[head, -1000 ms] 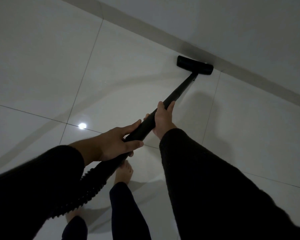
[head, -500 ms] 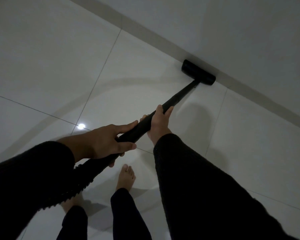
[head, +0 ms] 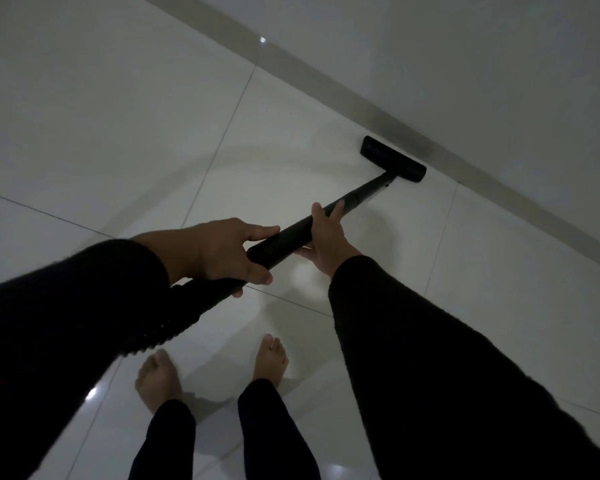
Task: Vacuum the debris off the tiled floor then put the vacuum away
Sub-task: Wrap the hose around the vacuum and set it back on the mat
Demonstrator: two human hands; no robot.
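Both hands are wrapped around the black wand [head: 326, 216]: left hand [head: 219, 251] low near the ribbed hose [head: 174, 323], right hand [head: 326, 237] further up. The head [head: 392, 159] sits flat on the tiles [head: 118, 116], right beside the skirting [head: 326, 81]. Bare feet [head: 269, 358] below.

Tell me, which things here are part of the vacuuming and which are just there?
Part of the job:
vacuum wand
floor head
ribbed hose
left hand and right hand, both gripping the wand
tiled floor

Just there:
skirting strip
wall
bare feet
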